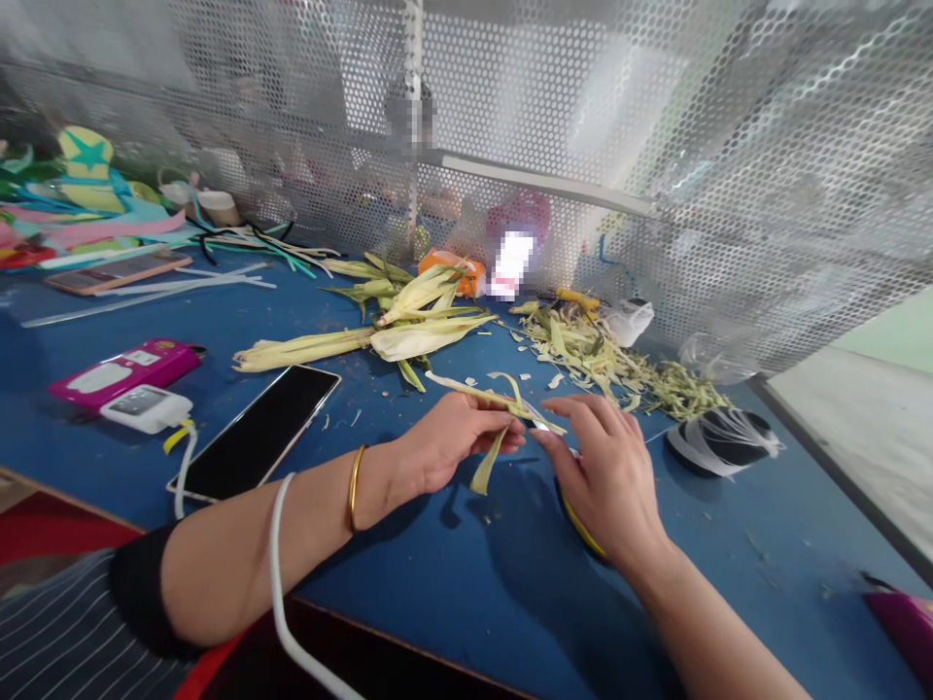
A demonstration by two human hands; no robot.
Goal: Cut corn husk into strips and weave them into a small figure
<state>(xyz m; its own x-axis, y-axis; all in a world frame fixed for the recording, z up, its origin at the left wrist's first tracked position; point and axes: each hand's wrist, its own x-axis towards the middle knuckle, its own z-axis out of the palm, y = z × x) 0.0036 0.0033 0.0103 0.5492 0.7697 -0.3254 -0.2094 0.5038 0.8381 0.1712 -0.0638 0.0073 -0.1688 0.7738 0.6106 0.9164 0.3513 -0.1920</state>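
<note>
My left hand (466, 433) is closed on a thin, pale-green strip of corn husk (485, 467); one end hangs below the fingers, and another stretches toward my right hand (608, 467). My right hand is curled around what look like scissors, with a short bright blade (540, 422) at the husk and a yellow handle edge (583, 530) below the palm. Most of this tool is hidden by the hand. Beyond both hands lie whole corn husks (427, 335), and a heap of husk scraps (583, 345) spreads to their right.
A black phone (259, 428) and a magenta device (127, 374) lie at left, with a white cable (281, 583) crossing my left forearm. A black spool-like object with clear thread (721, 440) sits at right. A perforated metal screen (510, 97) borders the table's back; a person is behind it.
</note>
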